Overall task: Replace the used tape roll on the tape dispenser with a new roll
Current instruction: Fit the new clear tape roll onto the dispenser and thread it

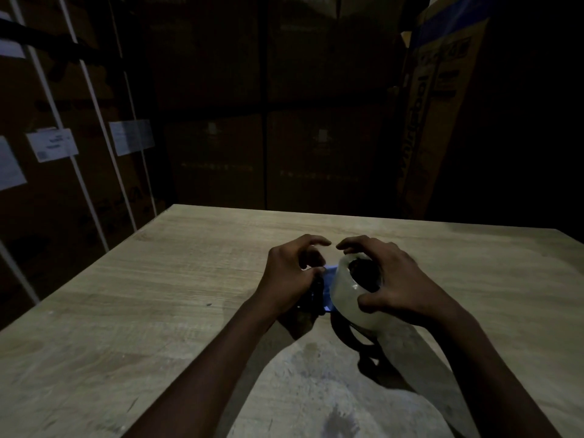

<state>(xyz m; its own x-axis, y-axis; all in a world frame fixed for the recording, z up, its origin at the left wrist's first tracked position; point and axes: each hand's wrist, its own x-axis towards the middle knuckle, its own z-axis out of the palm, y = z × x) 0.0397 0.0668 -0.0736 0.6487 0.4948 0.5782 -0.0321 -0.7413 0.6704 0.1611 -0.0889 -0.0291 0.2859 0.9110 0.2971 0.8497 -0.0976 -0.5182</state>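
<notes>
Right hand (396, 279) apparently around tape roll (350, 295)

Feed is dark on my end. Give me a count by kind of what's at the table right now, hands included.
Hands: 2, left hand and right hand
Tape rolls: 1, clear tape roll under the right hand
Tape dispensers: 1, dark tape dispenser at the left hand, partly hidden
Tables: 1, wooden table
Total: 5
</notes>
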